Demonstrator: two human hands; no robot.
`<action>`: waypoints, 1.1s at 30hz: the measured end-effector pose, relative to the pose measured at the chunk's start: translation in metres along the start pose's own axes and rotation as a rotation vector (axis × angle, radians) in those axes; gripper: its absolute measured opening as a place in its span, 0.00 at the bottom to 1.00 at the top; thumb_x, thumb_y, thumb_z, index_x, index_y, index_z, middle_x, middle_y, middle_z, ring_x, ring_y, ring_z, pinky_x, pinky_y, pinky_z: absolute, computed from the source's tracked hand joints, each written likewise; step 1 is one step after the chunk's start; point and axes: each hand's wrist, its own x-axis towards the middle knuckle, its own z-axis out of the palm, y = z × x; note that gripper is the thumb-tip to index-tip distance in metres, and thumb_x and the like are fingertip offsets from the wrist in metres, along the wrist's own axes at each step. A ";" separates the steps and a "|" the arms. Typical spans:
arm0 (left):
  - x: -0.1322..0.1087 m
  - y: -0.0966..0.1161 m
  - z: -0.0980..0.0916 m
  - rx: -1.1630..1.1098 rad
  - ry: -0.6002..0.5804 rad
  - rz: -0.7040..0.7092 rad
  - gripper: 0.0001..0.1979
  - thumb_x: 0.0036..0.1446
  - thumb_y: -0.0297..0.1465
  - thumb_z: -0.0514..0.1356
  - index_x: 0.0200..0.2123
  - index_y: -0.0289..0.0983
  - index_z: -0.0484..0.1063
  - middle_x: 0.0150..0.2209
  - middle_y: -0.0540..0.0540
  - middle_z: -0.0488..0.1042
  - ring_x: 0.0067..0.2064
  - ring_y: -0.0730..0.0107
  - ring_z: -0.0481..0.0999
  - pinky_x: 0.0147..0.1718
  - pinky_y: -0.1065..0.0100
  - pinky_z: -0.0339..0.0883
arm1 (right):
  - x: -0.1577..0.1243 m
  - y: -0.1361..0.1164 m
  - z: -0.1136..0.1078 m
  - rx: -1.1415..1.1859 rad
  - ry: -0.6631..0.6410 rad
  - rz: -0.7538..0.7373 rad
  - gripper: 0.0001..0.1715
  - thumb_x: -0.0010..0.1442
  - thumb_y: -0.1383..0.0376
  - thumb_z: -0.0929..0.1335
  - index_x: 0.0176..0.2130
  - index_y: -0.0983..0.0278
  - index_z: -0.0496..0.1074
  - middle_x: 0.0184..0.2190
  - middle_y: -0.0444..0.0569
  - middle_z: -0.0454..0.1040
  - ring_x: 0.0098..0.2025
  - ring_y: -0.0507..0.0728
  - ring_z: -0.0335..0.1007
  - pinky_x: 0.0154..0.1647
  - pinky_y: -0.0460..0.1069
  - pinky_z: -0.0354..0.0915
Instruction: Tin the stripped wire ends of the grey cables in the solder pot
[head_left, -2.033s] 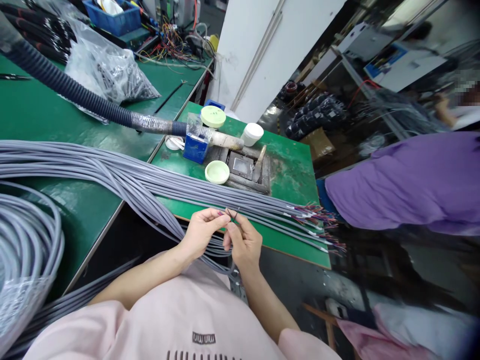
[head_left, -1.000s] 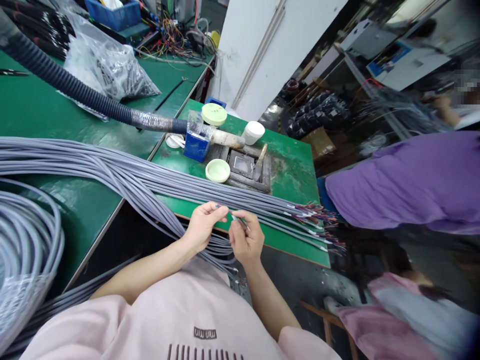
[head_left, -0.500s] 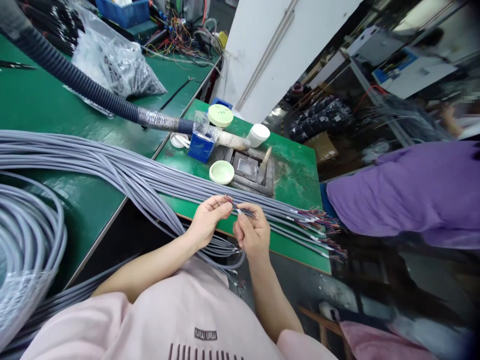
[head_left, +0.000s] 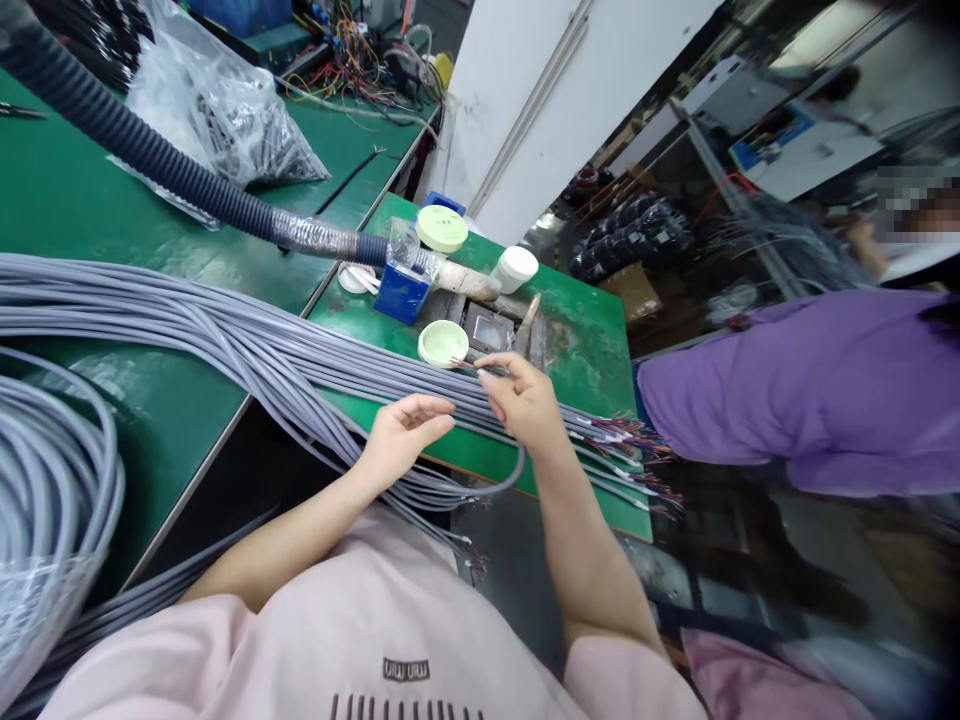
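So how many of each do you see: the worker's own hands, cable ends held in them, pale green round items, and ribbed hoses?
Hands: 2 (left hand, right hand)
Held cable end: 1, in the right hand
Pale green round items: 2 (open dish, another behind)
Ribbed hose: 1
Total: 6

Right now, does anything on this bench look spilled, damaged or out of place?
Yes, wear and grime: the green tabletop has dark smudges beside the square plate, and the dark hose is wrapped in film before its stained pale nozzle. No clear spill shows. The wires in the right hand are too small to judge.
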 end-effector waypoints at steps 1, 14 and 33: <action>0.002 0.005 -0.007 0.097 0.041 0.106 0.10 0.43 0.33 0.70 0.30 0.36 0.78 0.27 0.49 0.77 0.29 0.73 0.72 0.32 0.71 0.65 | 0.010 -0.002 -0.004 -0.017 -0.030 0.018 0.12 0.57 0.58 0.68 0.39 0.63 0.71 0.10 0.33 0.55 0.11 0.46 0.48 0.13 0.43 0.45; 0.036 0.010 -0.061 0.809 0.320 0.817 0.05 0.56 0.30 0.60 0.32 0.38 0.77 0.26 0.49 0.75 0.30 0.71 0.72 0.34 0.67 0.66 | 0.097 -0.015 -0.004 -0.490 -0.267 0.041 0.07 0.50 0.67 0.67 0.32 0.67 0.73 0.14 0.36 0.58 0.17 0.46 0.49 0.20 0.44 0.46; 0.035 0.011 -0.060 0.759 0.315 0.826 0.04 0.56 0.30 0.61 0.32 0.38 0.77 0.26 0.50 0.75 0.29 0.72 0.72 0.33 0.68 0.67 | 0.114 -0.023 0.004 -0.767 -0.315 -0.008 0.06 0.49 0.67 0.68 0.30 0.66 0.75 0.21 0.41 0.66 0.25 0.49 0.57 0.27 0.46 0.52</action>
